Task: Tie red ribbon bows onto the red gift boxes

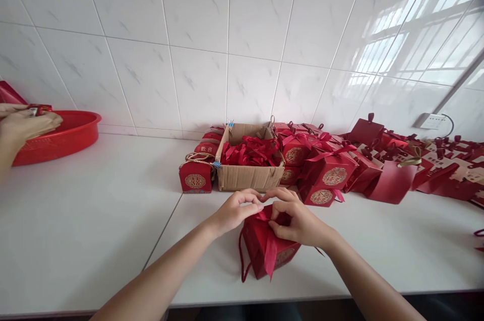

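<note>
A red gift box (260,253) with a gold round emblem stands tilted on the white table near its front edge. A red ribbon (270,253) lies over its top, one tail hanging down the front, and a dark red cord loops at its left side. My left hand (240,210) is at the top left of the box, thumb and fingers pressed together at the ribbon. My right hand (293,217) pinches the ribbon at the top right. Between the hands the fingertips nearly meet, and part of the ribbon there is hidden.
Behind the box, a cardboard box (251,180) holds red ribbons. Red boxes (195,177) stand left of it, and more red boxes (333,172) are piled to its right. At far left, another person's hands (28,127) hold small packets over a red basin (71,134).
</note>
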Demonstrator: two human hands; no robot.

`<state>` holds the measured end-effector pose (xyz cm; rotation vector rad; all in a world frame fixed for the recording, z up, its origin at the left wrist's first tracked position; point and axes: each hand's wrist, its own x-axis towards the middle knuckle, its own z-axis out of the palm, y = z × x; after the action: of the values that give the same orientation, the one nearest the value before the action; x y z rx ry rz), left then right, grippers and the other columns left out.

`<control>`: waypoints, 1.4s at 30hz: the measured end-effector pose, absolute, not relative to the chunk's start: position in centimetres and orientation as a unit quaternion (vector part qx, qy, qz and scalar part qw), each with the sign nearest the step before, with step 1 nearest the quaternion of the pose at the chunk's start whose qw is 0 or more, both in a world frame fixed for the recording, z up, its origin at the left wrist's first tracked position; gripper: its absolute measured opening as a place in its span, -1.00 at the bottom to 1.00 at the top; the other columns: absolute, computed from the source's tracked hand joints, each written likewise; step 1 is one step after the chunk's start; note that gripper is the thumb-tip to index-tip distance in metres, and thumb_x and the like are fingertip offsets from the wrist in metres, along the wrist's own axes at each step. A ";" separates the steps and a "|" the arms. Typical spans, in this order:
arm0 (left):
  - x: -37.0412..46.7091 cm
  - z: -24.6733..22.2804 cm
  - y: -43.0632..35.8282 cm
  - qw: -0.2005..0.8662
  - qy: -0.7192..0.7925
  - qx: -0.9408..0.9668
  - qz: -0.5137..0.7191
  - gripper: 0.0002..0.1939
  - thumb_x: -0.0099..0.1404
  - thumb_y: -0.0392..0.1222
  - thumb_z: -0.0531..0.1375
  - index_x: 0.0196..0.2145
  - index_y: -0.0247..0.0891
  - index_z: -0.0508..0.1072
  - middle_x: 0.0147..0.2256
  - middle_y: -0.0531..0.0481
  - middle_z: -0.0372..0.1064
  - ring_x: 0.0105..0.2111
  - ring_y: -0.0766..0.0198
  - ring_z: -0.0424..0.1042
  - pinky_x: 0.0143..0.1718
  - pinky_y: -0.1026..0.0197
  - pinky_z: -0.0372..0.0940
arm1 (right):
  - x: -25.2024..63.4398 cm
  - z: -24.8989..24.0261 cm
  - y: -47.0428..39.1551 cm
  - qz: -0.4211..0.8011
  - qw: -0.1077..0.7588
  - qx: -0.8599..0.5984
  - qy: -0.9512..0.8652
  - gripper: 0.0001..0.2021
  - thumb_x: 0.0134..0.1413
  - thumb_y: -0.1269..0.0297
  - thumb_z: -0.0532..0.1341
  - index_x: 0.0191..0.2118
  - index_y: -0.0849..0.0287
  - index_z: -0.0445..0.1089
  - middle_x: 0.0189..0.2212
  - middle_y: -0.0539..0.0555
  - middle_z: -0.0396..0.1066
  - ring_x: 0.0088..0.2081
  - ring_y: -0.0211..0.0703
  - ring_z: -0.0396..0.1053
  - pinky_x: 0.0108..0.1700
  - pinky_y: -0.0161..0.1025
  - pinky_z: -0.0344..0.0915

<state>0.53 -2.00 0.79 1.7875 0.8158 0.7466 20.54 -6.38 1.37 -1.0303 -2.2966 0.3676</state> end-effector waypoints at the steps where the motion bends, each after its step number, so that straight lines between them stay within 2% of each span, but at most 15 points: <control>1: 0.5 0.8 -2.0 0.499 0.335 0.733 0.317 -0.82 0.21 -0.09 0.15 -0.36 -0.21 0.49 -0.11 -0.04 0.39 -0.03 0.10 0.34 0.03 0.12 0.14 | 20.9 1.3 -6.5 0.135 0.297 -0.392 -0.860 -0.84 -0.06 0.51 0.22 -0.49 0.16 0.24 -0.03 0.06 0.32 0.02 -0.05 0.24 0.05 0.02 0.16; 3: 0.6 0.7 -2.0 0.503 0.343 0.716 0.341 -0.74 0.24 -0.06 0.15 -0.14 -0.18 0.42 -0.09 -0.06 0.38 0.00 0.12 0.32 0.03 0.11 0.14 | 21.8 1.1 -6.6 0.110 0.298 -0.408 -0.856 -0.84 -0.06 0.51 0.21 -0.49 0.16 0.22 -0.01 0.07 0.32 0.04 -0.04 0.23 0.05 0.03 0.16; 5: 0.7 0.7 -2.0 0.507 0.361 0.695 0.361 -0.67 0.24 -0.03 0.16 -0.07 -0.19 0.35 -0.09 -0.09 0.38 0.02 0.12 0.31 0.03 0.11 0.14 | 23.1 0.8 -6.4 0.061 0.292 -0.430 -0.852 -0.84 -0.05 0.49 0.22 -0.50 0.16 0.23 -0.02 0.07 0.33 0.04 -0.01 0.22 0.04 0.06 0.16; 10: 1.0 0.6 -2.1 0.510 0.378 0.687 0.353 -0.71 0.22 0.03 0.17 -0.24 -0.23 0.40 -0.15 -0.08 0.39 -0.04 0.12 0.33 -0.02 0.13 0.18 | 25.9 -0.4 -5.1 -0.119 0.289 -0.525 -0.792 -0.89 0.06 0.33 0.23 -0.48 0.09 0.39 -0.07 0.06 0.39 -0.02 0.06 0.26 -0.05 0.08 0.20; 14: 1.0 0.3 -2.0 0.496 0.393 0.685 0.362 -0.70 0.20 0.03 0.18 -0.22 -0.23 0.38 -0.12 -0.09 0.38 -0.01 0.11 0.30 -0.05 0.13 0.17 | 26.5 -1.5 -4.4 -0.200 0.348 -0.594 -0.697 -0.82 0.19 0.26 0.13 -0.30 0.11 0.48 -0.07 0.22 0.36 -0.04 0.22 0.24 -0.08 0.22 0.14; 17: 1.0 -0.1 -1.8 0.484 0.404 0.684 0.369 -0.70 0.21 0.03 0.16 -0.20 -0.22 0.35 -0.11 -0.10 0.37 0.01 0.11 0.29 -0.06 0.14 0.17 | 27.0 -1.6 -4.8 -0.185 0.395 -0.567 -0.698 -0.83 0.19 0.30 0.09 -0.24 0.13 0.44 -0.11 0.20 0.37 -0.10 0.11 0.30 -0.09 0.12 0.22; 21: 1.1 -0.1 -1.9 0.474 0.403 0.695 0.360 -0.76 0.21 -0.02 0.15 -0.23 -0.21 0.36 -0.13 -0.07 0.37 -0.01 0.11 0.30 -0.06 0.13 0.17 | 27.9 -1.3 -6.6 -0.102 0.367 -0.495 -0.781 -0.87 0.13 0.38 0.12 -0.22 0.09 0.38 -0.16 0.11 0.39 -0.13 -0.05 0.35 -0.15 -0.10 0.32; 24: 1.2 0.2 -2.3 0.472 0.401 0.707 0.342 -0.84 0.15 -0.19 0.15 -0.26 -0.19 0.38 -0.12 -0.05 0.36 0.02 0.09 0.27 0.01 0.09 0.13 | 27.8 -1.8 -7.9 -0.071 0.330 -0.486 -0.806 -0.81 0.11 0.37 0.15 -0.12 0.09 0.34 -0.12 0.13 0.38 -0.11 -0.02 0.35 -0.14 -0.09 0.33; 28: 1.3 0.4 -2.5 0.471 0.404 0.715 0.323 -0.75 0.06 -0.34 0.10 -0.26 -0.17 0.38 -0.11 -0.05 0.35 0.05 0.08 0.25 0.06 0.03 0.10 | 27.0 -3.3 -8.1 -0.127 0.325 -0.527 -0.775 -0.81 0.14 0.30 0.18 -0.11 0.11 0.33 -0.14 0.14 0.40 -0.13 0.03 0.36 -0.13 -0.05 0.31; 34: 1.4 0.1 -2.3 0.466 0.412 0.719 0.308 -0.69 -0.02 -0.37 0.05 -0.27 -0.18 0.37 -0.11 -0.05 0.36 0.05 0.06 0.26 0.07 0.01 0.11 | 26.8 -4.7 -6.7 -0.179 0.355 -0.544 -0.739 -0.94 0.17 0.34 0.13 -0.26 0.11 0.35 -0.23 0.12 0.42 -0.25 -0.03 0.36 -0.22 -0.09 0.29; 42: 1.5 0.0 -2.4 0.460 0.418 0.725 0.297 -0.69 -0.02 -0.35 0.05 -0.27 -0.17 0.37 -0.11 -0.04 0.36 0.05 0.06 0.26 0.08 0.02 0.12 | 26.5 -4.5 -6.7 -0.187 0.339 -0.568 -0.726 -0.94 0.14 0.39 0.13 -0.31 0.11 0.32 -0.24 0.10 0.41 -0.24 -0.01 0.30 -0.23 -0.11 0.23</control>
<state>1.47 -2.40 -0.04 1.7838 1.0287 0.7301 26.48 -6.67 -4.50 -1.4799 -1.8904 -0.4869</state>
